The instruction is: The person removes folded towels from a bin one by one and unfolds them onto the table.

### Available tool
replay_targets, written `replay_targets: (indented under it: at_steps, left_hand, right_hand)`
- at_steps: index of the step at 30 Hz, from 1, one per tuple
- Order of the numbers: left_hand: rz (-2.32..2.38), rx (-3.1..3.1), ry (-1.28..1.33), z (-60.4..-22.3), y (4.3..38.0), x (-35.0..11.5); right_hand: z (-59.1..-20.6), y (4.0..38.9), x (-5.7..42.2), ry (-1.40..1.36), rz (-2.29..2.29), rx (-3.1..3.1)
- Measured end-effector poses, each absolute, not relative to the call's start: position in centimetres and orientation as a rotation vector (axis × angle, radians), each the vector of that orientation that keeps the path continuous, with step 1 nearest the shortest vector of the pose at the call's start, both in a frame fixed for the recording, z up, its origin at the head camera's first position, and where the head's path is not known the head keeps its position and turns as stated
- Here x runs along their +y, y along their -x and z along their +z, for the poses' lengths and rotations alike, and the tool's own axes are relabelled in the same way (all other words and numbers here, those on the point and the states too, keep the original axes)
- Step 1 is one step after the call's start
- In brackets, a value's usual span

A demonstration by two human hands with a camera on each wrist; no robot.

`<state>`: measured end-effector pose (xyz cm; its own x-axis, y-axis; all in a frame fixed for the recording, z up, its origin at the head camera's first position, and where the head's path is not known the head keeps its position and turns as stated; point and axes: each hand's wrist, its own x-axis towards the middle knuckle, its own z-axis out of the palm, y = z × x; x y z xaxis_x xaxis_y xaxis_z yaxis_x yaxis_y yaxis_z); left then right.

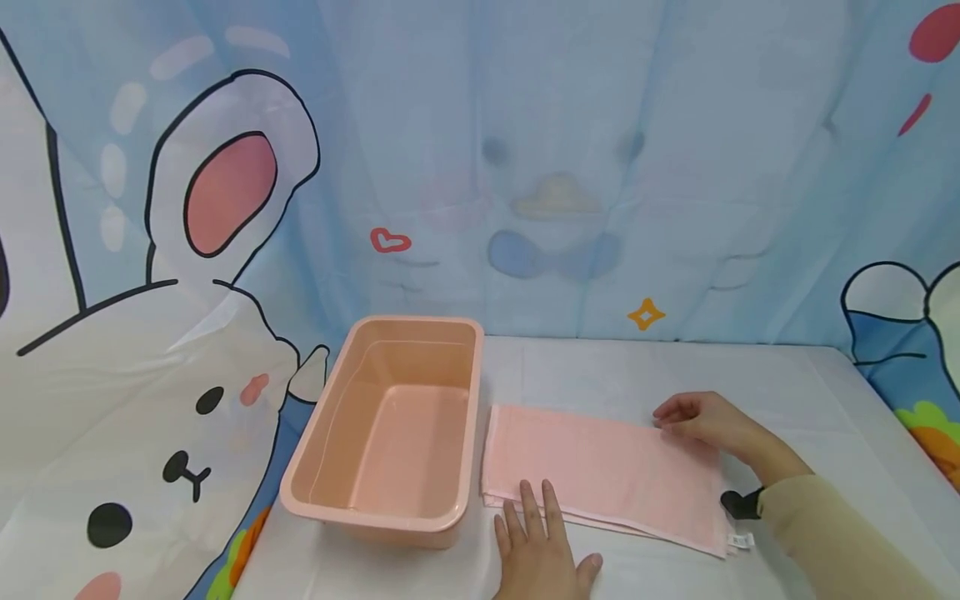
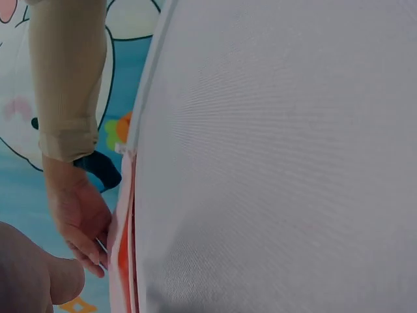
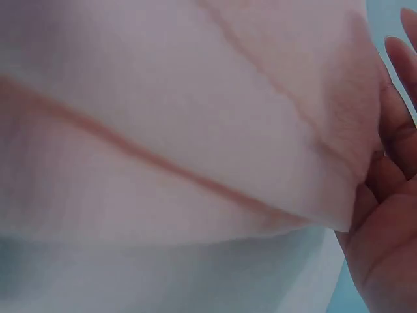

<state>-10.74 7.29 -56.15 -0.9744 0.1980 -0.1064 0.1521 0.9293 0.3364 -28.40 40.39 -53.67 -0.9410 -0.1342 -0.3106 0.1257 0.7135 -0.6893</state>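
A pink folded towel lies flat on the white table, with a small white tag at its front right corner. My left hand has its fingers spread straight, the fingertips over the towel's front edge. At the back edge, toward the right end, is my right hand, its fingers loosely bent and thumb near them. In the right wrist view the towel fills much of the frame, and the right hand shows beside its edge, partly hidden. The left wrist view catches the right hand beside the towel's layered edge.
A peach plastic basin stands on the table to the left of the towel, with nothing inside it. Behind the table hangs a blue curtain with cartoon prints. The table's back edge runs along the curtain.
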Motion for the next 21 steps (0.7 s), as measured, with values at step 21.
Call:
replay_targets:
  at_steps: [21]
  left_hand:
    - [0.502, 2.841, -0.216, -55.9, 14.2, 7.2]
  right_hand:
    - [-54.6, 26.2, 40.1, 0.057, -0.941, 2.692]
